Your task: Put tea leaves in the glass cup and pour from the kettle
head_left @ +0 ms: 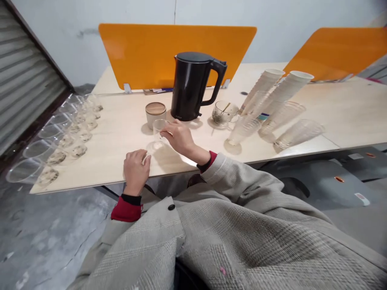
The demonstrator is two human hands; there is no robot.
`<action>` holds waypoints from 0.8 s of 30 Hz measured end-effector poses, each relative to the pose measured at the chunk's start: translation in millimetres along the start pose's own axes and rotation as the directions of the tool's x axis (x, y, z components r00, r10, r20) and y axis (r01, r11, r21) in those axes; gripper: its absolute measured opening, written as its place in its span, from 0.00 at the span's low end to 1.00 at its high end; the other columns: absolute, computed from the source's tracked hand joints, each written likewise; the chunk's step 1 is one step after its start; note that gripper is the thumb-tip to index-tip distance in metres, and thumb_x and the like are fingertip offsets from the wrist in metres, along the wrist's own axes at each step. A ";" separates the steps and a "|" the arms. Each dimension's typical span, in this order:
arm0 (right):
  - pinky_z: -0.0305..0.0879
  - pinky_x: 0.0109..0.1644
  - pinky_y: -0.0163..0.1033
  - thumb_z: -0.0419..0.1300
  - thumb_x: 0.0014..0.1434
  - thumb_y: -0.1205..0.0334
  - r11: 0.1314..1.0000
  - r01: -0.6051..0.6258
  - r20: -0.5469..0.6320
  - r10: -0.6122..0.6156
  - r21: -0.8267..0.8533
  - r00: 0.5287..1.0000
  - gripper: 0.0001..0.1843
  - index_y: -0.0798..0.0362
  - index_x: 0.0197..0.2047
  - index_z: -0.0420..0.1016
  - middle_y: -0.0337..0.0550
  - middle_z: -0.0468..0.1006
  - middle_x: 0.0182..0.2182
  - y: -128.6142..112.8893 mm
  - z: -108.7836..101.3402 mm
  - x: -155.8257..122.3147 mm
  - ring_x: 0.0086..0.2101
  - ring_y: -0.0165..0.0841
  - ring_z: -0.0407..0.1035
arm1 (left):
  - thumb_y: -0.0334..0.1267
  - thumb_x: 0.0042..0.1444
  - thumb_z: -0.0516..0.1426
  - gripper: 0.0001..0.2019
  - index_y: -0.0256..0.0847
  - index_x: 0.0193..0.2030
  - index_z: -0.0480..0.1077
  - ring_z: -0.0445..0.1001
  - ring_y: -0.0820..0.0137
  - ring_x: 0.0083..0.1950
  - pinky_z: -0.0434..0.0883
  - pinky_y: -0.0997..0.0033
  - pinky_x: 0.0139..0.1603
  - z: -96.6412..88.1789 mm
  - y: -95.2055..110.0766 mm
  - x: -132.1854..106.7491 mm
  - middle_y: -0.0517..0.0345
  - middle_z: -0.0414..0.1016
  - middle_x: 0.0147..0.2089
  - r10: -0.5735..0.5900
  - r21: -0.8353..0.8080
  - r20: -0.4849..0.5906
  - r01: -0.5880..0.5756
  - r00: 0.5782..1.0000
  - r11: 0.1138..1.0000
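My right hand (178, 137) wraps its fingers round a small clear plastic cup (158, 129) that stands upright on the pale wooden table (121, 133). My left hand (135, 169) rests near the table's front edge with its fingers curled; I cannot see anything in them. Just behind the cup stands a beige jar with a wooden lid (155, 113). A black electric kettle (192, 85) stands behind that. To the kettle's right sits a glass mug (223, 112) with a spoon in it.
Several clear cups (57, 141) holding dark bits line the table's left side. Stacks of clear plastic cups (290, 121) and white paper cups (272, 86) lie on their sides at the right. Orange dividers (151, 52) stand at the back. A roller shutter is at far left.
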State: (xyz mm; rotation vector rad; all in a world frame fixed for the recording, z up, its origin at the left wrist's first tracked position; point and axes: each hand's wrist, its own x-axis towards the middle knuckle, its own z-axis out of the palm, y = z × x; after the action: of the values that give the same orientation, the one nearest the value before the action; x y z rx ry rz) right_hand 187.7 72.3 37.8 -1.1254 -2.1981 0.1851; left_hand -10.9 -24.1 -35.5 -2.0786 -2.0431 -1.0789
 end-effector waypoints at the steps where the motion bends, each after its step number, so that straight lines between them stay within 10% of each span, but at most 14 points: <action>1: 0.70 0.54 0.45 0.62 0.74 0.64 1.000 -0.005 0.027 0.005 -0.013 1.000 0.12 0.50 0.41 0.88 0.45 0.88 0.42 -4.7 2.7 0.4 0.48 0.42 0.75 | 0.43 0.68 0.57 0.14 0.42 0.51 0.81 0.77 0.49 0.56 0.74 0.48 0.60 0.1 1.3 -0.3 0.45 0.86 0.52 -0.004 0.000 0.003 0.004 1.000 1.000; 14: 0.73 0.58 0.47 0.64 0.73 0.64 0.993 -0.023 0.128 0.037 -0.112 0.991 0.10 0.51 0.45 0.89 0.49 0.89 0.47 -29.4 14.1 -10.0 0.54 0.45 0.76 | 0.41 0.68 0.58 0.12 0.43 0.52 0.81 0.77 0.50 0.58 0.73 0.48 0.60 -0.6 9.9 -2.1 0.46 0.86 0.56 -0.029 0.062 0.039 0.027 0.999 0.998; 24: 0.73 0.66 0.55 0.65 0.71 0.61 0.995 0.080 -0.152 -0.070 0.060 0.986 0.12 0.45 0.55 0.86 0.45 0.88 0.54 -6.7 2.1 -8.1 0.56 0.46 0.77 | 0.43 0.68 0.57 0.12 0.44 0.51 0.80 0.77 0.50 0.58 0.73 0.47 0.61 2.3 3.4 -3.3 0.46 0.86 0.56 0.005 0.006 0.008 -0.005 1.000 1.000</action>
State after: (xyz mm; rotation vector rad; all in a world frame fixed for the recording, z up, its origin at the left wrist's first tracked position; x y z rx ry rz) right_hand 185.3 62.3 34.9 -0.9861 -2.0821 0.1351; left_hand -6.5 -26.3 -37.4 -2.0873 -2.0404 -1.0645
